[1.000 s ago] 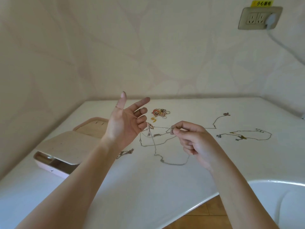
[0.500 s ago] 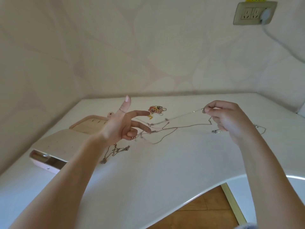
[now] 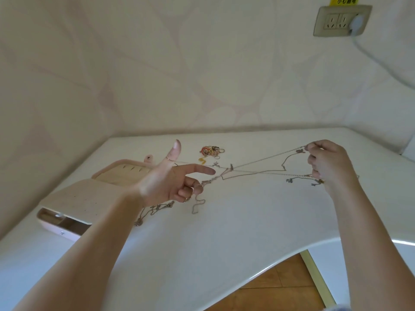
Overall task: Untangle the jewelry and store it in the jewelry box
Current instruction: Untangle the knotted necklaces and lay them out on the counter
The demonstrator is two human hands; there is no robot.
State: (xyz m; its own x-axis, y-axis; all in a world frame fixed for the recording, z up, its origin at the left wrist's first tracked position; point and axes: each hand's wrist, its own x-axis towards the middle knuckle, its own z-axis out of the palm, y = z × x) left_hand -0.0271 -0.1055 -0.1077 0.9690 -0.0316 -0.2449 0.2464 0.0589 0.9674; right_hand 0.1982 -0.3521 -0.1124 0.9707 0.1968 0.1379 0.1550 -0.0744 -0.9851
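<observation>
Pinching one end of the tangled chains [image 3: 231,169], the right hand [image 3: 330,164] holds them stretched above the white table [image 3: 224,232] toward the left hand [image 3: 166,187]. That hand has its thumb raised and forefinger straight, a strand caught round the thumb, and its lower fingers curled on more chain. An open jewelry box [image 3: 74,198] lies beside the left wrist, with a heap of rings [image 3: 212,151] farther back.

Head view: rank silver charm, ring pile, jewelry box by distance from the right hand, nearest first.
From the right hand, which pinches the chain:
1. silver charm: lying just left of that hand.
2. ring pile: centre, farther back.
3. jewelry box: far left, beyond the left hand.
</observation>
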